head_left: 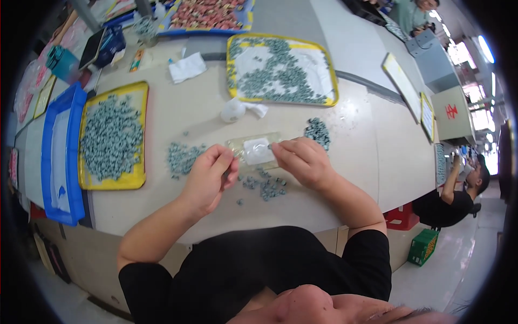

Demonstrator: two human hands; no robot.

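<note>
My left hand [209,175] pinches something small at its fingertips, too small to make out, beside a clear plastic piece [253,151] with a white pad in its middle, lying on the table. My right hand [302,159] rests its fingertips on the right edge of that plastic piece. Small grey-green parts lie in loose piles around both hands: one pile [183,157] left of my left hand, one [267,186] just below the plastic piece, one [318,131] above my right hand.
A yellow tray [137,178] heaped with grey-green parts sits at left beside a blue tray [51,162]. Another yellow tray [324,65] with scattered parts lies at the back. A white lump [233,110] and a white cloth [187,68] lie between. A person [456,197] sits at right.
</note>
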